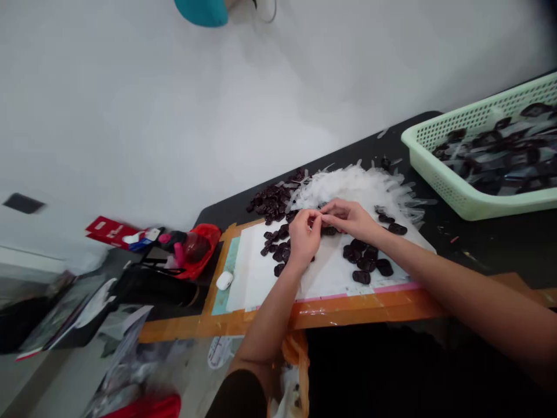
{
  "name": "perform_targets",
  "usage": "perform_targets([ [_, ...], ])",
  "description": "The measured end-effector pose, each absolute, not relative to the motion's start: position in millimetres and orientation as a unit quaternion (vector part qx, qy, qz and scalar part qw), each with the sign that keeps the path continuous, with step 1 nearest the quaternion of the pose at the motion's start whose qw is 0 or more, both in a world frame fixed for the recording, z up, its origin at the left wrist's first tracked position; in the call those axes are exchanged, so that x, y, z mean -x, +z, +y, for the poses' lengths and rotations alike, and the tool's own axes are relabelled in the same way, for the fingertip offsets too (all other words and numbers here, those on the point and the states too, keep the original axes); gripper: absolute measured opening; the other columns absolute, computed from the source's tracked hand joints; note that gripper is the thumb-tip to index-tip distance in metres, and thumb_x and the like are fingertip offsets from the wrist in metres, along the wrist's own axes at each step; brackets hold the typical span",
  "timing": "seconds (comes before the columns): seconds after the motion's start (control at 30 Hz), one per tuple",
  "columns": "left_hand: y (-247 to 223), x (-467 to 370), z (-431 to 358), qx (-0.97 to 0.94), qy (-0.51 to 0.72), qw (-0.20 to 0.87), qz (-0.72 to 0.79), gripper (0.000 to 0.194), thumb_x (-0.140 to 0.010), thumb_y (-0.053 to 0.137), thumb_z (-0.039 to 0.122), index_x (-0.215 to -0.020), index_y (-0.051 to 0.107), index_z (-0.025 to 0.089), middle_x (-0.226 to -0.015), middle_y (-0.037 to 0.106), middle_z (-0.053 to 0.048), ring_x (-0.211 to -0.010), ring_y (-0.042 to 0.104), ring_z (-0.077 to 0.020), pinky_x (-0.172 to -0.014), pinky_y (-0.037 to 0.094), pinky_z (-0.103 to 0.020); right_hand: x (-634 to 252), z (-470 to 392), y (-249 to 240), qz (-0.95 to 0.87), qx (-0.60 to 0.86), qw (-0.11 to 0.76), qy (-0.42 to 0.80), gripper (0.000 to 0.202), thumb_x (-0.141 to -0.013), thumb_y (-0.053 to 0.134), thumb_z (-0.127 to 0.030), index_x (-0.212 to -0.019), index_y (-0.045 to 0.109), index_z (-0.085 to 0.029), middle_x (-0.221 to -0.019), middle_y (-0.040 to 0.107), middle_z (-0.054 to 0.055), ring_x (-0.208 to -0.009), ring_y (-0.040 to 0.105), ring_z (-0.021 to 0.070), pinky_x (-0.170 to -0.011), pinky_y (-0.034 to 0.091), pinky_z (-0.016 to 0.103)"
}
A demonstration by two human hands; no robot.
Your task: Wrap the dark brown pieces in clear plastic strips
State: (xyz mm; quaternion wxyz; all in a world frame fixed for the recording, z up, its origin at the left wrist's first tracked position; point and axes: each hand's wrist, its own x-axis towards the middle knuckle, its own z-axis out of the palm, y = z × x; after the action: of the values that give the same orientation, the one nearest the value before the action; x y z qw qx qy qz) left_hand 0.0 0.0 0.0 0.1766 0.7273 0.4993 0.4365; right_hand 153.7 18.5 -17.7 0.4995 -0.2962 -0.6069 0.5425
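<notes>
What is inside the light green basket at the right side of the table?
The green basket holds dark flat pieces mixed with clear plastic strips, piled loosely. Its near wall hides the lower layer and bottom, and the frame edge cuts off its right end.

Small dark piece (322, 219) pinched between both hands' fingertips (shape unclear), above the white sheet (331, 273) near the desk's front edge.

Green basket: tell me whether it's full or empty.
Partly full. The basket holds dark pieces below its rim.
</notes>
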Motion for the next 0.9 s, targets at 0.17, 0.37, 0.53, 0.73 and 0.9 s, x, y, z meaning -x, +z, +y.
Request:
perform_targets([
  [0.17,-13.1,-2.2,-3.3,-0.662,0.491,0.211,0.525,0.021,-0.090,0.050,0.037,-0.088,0.057,0.018,-0.082,0.061,-0.003,-0.074,0.058,-0.0126,-0.068,0.046,-0.023,-151.7,19.2,-17.4,-0.598,0.307,0.485,0.559,0.023,-0.072,0.071,-0.036,-0.083,0.062,-0.018,-0.059,0.055,-0.002,-0.047,0.041,0.0081,-0.044,0.030,0.022],
  [0.37,-14.6,-0.4,8.9,-0.544,0.537,0.477,0.433,0.039,-0.075,0.070,0.041,-0.105,0.056,0.019,-0.094,0.064,-0.003,-0.078,0.061,-0.0112,-0.071,0.049,-0.024,-150.1,19.8,-24.6,-0.500,0.286,0.525,0.626,0.026,-0.071,0.073,-0.042,-0.081,0.063,-0.020,-0.072,0.056,0.000,-0.052,0.039,0.0072,-0.041,0.026,0.022],
  [0.53,-18.4,5.1,17.0,-0.466,0.504,0.622,0.377,0.045,-0.066,0.077,0.040,-0.103,0.058,0.020,-0.082,0.064,0.001,-0.069,0.060,-0.0086,-0.067,0.048,-0.023,-147.0,16.7,-24.8,-0.453,0.263,0.525,0.671,0.025,-0.070,0.076,-0.039,-0.081,0.063,-0.021,-0.071,0.050,-0.001,-0.056,0.039,0.0077,-0.042,0.022,0.021],
  [0.73,-18.0,6.1,13.8,-0.541,0.518,0.556,0.360,0.043,-0.062,0.082,0.035,-0.096,0.059,0.020,-0.081,0.065,0.002,-0.073,0.061,-0.0089,-0.074,0.049,-0.024,-151.5,13.0,-16.3,-0.391,0.222,0.489,0.747,0.022,-0.072,0.075,-0.032,-0.076,0.058,-0.018,-0.058,0.035,-0.005,-0.048,0.024,0.0057,-0.041,0.018,0.021],
  [0.9,-15.0,6.9,12.0,-0.570,0.523,0.528,0.349,0.040,-0.065,0.080,0.031,-0.100,0.064,0.021,-0.087,0.068,-0.001,-0.081,0.062,-0.0114,-0.080,0.049,-0.027,-156.2,14.1,-13.6,-0.365,0.189,0.454,0.791,0.025,-0.074,0.073,-0.031,-0.072,0.053,-0.017,-0.052,0.030,-0.008,-0.044,0.026,0.0041,-0.041,0.023,0.018],
])
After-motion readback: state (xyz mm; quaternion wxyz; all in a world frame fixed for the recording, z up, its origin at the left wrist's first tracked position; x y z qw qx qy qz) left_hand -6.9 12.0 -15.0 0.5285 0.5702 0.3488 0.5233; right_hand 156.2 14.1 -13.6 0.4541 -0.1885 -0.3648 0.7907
